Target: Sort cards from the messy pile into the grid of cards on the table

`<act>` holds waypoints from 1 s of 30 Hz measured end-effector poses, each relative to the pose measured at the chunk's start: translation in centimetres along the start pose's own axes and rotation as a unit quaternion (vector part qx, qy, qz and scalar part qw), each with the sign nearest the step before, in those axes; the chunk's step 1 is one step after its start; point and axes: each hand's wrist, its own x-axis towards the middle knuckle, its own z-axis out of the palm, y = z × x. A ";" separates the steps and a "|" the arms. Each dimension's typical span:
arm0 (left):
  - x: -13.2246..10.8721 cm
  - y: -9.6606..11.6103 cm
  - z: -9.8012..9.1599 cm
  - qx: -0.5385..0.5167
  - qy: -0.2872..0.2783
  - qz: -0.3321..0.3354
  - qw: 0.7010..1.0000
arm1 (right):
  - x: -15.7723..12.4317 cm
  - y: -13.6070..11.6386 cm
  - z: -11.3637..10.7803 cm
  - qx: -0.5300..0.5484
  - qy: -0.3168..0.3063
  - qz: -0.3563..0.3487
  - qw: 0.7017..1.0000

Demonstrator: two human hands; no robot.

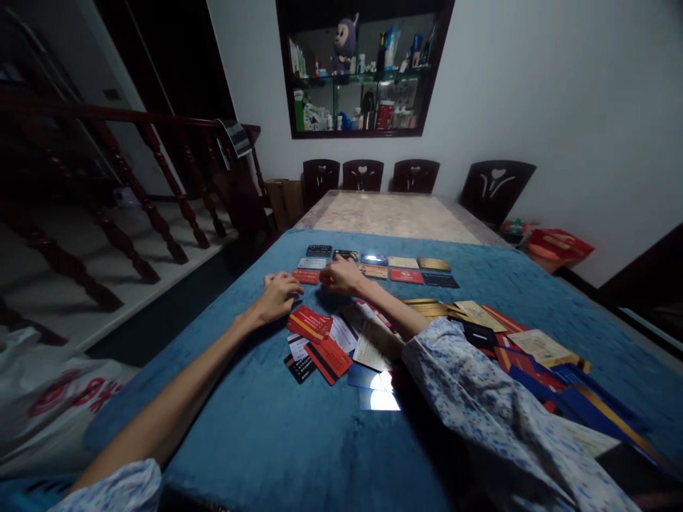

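The desk (389, 215) stretches away from the person, its near part under a blue cloth (240, 441). On the cloth, largest first: a wide heap of cards (541, 347) at right, short rows of cards (406, 276) farther off, then a loose pile (329, 360) nearer. The left hand (280, 295) has a loosely curled grip with nothing visible in it; the right hand's (341, 276) grip is bent down at the rows — whether it pinches a card, I can't tell. A red card (306, 276) lies between them.

The only view, head-worn, looks forward and down along the tabletop (395, 213) from close above, facing the far wall (512, 85).
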 end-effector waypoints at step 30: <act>-3.2 -0.5 1.0 -0.049 -0.054 0.078 0.994 | -4.6 -2.2 3.0 0.081 -0.007 -0.107 0.991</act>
